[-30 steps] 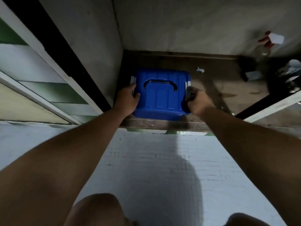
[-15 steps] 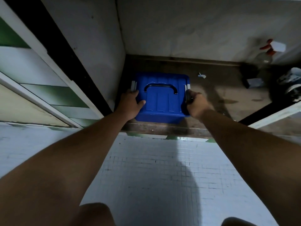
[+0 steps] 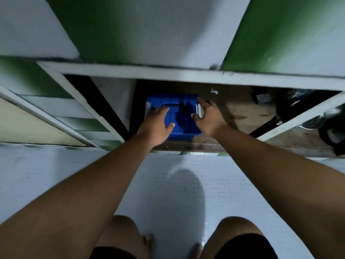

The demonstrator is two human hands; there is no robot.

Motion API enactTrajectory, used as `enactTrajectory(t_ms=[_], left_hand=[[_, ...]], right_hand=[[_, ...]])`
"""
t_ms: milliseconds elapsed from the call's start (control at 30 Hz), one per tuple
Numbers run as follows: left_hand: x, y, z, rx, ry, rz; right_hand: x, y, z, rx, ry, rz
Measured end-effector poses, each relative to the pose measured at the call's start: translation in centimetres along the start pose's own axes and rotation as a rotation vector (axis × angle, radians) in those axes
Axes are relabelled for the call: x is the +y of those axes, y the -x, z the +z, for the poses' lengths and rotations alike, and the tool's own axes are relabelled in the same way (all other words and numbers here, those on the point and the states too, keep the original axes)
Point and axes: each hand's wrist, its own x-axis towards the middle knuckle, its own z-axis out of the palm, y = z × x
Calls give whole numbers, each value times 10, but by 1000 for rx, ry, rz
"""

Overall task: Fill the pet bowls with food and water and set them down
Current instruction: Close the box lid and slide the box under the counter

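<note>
A blue box (image 3: 179,126) sits on the brown cupboard shelf (image 3: 239,113). The left hand (image 3: 155,126) lies flat on top of the box, fingers straight, holding nothing. The right hand (image 3: 209,118) is spread wide open at the box's right side, by the white clip (image 3: 199,109).

The box (image 3: 183,118), half hidden
The left hand (image 3: 155,126) covered the box's left side; right of it, dark things (image 3: 331,134) were blurred and cut by the edge.
</note>
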Motion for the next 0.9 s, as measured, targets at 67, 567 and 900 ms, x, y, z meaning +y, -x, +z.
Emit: enactTrajectory(t_ms=[67, 567, 900], left_hand=[[22, 24, -28, -28, 7, -26], [180, 189, -202, -29, 151, -106], [268, 213, -286, 110, 134, 53]], right_hand=[[-19, 24, -27, -27, 47, -21], [-113, 217, -192, -113, -66, -77], [-155, 264, -288, 120, -216, -208]])
